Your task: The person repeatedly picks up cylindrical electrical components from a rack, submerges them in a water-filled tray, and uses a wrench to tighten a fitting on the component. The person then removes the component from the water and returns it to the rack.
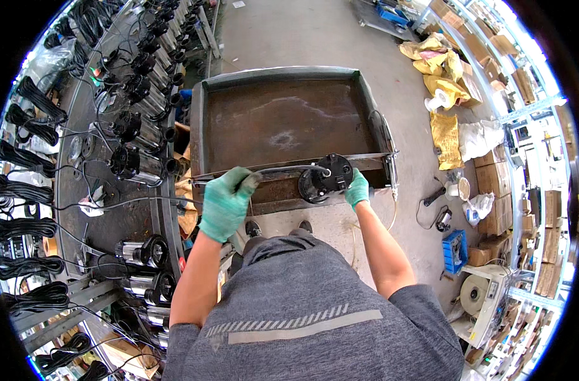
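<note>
My left hand (226, 204), in a green glove, is closed around a black cable (283, 168). This cable leads right to the top of a pump with a round black head (327, 178). My right hand (358, 190), also gloved in green, grips the right side of that pump head. The pump is over the near side of a large metal tank (198, 130), beside a thin bar running across it. From above, the pump's lower body is hidden. Another length of cable trails from my left hand toward the bench on the left.
At left, a long dark bench (73, 190) bears several steel-bodied pumps (137, 166) and coiled black cables (32, 232). To the right, a blue crate (454, 251), cardboard boxes (494, 181) and yellow sacks (446, 141) lie before metal shelving. A hose (394, 206) hangs at the tank's right end.
</note>
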{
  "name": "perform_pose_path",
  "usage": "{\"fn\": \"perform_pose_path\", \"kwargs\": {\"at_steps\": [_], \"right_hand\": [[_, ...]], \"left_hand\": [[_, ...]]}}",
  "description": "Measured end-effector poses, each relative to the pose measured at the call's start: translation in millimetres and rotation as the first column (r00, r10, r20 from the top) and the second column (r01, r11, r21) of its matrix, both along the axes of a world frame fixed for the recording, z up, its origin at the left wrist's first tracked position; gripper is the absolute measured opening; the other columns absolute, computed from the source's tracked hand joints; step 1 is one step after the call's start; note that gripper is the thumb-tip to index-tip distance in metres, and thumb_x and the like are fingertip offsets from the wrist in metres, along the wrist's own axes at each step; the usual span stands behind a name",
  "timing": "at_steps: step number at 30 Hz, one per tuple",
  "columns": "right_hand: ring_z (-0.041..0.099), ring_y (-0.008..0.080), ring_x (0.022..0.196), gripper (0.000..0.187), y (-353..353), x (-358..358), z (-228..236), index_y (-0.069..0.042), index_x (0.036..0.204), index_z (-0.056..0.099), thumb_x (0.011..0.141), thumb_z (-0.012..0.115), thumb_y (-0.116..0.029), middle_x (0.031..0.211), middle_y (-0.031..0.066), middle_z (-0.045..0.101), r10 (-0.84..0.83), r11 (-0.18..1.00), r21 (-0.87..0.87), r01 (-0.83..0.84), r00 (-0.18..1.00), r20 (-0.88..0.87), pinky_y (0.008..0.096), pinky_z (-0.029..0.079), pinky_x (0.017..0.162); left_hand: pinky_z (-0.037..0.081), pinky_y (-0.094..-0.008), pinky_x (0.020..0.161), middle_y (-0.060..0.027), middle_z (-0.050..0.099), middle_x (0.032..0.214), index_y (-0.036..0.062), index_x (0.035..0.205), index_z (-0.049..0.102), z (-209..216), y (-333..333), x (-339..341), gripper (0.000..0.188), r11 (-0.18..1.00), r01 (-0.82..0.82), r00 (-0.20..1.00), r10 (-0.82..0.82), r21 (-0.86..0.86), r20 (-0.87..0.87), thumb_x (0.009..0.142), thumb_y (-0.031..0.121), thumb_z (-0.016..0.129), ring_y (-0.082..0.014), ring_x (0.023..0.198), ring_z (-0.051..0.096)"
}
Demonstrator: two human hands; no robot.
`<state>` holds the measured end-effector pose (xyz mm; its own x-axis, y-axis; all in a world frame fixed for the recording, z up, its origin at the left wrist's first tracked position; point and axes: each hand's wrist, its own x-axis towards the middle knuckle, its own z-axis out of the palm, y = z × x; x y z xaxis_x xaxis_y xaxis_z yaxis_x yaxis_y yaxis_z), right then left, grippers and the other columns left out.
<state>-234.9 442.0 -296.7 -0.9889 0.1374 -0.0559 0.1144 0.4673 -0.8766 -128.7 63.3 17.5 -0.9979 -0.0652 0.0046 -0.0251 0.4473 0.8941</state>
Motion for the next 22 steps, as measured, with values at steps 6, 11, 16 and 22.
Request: {"fn": "perform_pose_path", "kwargs": {"at_steps": [6,11,16,22], "right_hand": [[0.068,0.0347,0.099,0.037,29,8,-34,-0.001,0.117,0.064,0.08,0.061,0.0,0.108,0.0204,0.072,0.079,0.984,0.164,-0.064,0.993,-0.085,0.0388,0.053,0.091],[0.067,0.0205,0.11,0.037,22,-10,-13,-0.008,0.139,0.059,0.103,0.054,-0.015,0.126,0.0087,0.07,0.177,0.53,-0.825,0.195,0.926,0.332,0.0366,0.054,0.101],[0.059,0.0155,0.094,0.036,11,-9,68,-0.003,0.124,0.06,0.09,0.051,0.006,0.108,0.0064,0.068,0.283,0.958,-0.131,-0.255,0.912,0.296,0.0288,0.051,0.086],[0.063,0.0186,0.095,0.043,-121,-13,190,-0.003,0.132,0.06,0.09,0.053,0.005,0.11,0.0124,0.07,0.842,0.487,0.201,-0.85,0.518,0.149,0.0286,0.052,0.087]], "left_hand": [[0.054,-0.0382,0.074,-0.0151,0.074,0.086,0.0015,0.102,0.073,1,-14,1,0.026,0.969,0.114,0.993,-0.112,-0.218,0.021,0.095,0.026,0.075,-0.0267,0.08,0.071],[0.055,-0.0409,0.074,-0.0173,0.072,0.09,0.0038,0.106,0.072,5,-61,36,0.027,0.974,0.11,0.993,-0.101,-0.2,0.053,0.091,0.025,0.078,-0.0348,0.084,0.072],[0.055,-0.034,0.077,-0.0133,0.075,0.092,0.0032,0.115,0.07,18,-127,73,0.026,0.951,-0.304,0.952,0.302,-0.045,-0.049,0.092,0.015,0.076,-0.0219,0.082,0.071],[0.055,-0.0292,0.08,-0.0087,0.076,0.1,0.0062,0.127,0.069,-19,-200,89,0.034,0.822,-0.531,0.847,0.526,-0.206,-0.084,0.094,0.008,0.072,-0.0128,0.086,0.068]]}}
